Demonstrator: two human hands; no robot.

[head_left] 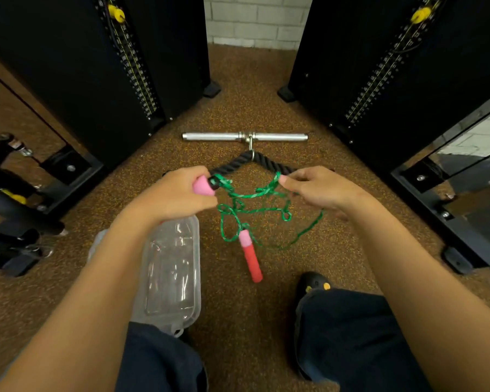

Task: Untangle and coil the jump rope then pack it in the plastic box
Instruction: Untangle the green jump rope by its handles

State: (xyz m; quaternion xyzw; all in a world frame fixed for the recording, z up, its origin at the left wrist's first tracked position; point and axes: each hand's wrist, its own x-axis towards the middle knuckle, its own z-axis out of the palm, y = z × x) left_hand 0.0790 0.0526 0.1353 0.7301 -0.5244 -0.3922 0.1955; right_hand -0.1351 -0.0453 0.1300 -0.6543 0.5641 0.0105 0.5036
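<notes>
Overhead, one handle (203, 186) is gripped in the left hand (178, 193); the tangled rope (252, 205) is seemingly pinched by the right hand (320, 188).

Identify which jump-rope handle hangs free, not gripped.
The red handle, dangling low from the green rope; the other sits in the left hand.
</notes>
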